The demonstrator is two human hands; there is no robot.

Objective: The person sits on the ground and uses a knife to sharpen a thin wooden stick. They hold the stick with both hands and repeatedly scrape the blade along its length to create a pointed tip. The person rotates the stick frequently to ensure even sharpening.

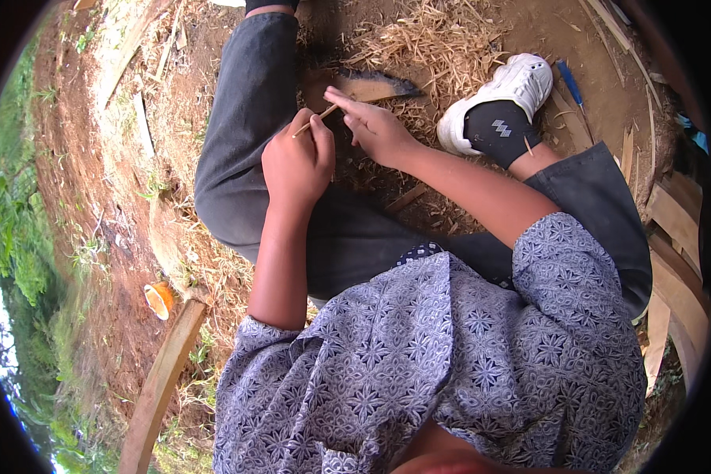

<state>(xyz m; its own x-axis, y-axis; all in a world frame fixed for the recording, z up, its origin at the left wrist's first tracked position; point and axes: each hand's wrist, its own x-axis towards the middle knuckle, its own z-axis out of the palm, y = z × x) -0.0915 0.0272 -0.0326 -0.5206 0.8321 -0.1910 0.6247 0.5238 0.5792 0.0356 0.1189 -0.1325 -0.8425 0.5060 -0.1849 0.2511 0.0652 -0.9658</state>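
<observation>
A thin wooden stick (317,121) slants between my two hands in front of my lap. My left hand (299,162) is closed around it, with the thumb pressed along its side. Its upper end meets the fingers of my right hand (378,133), which are stretched out rather than wrapped round it. Just beyond the right hand, a flat piece of wood with a dark, burnt-looking edge (375,88) lies on the ground. Part of that piece is hidden behind my fingers.
Pale wood shavings (430,43) cover the soil ahead. A blue-handled tool (569,82) lies beyond my white shoe (521,79). Bent wooden strips (675,276) are stacked at right. At left are a long plank (163,387) and an orange cup-like container (159,299).
</observation>
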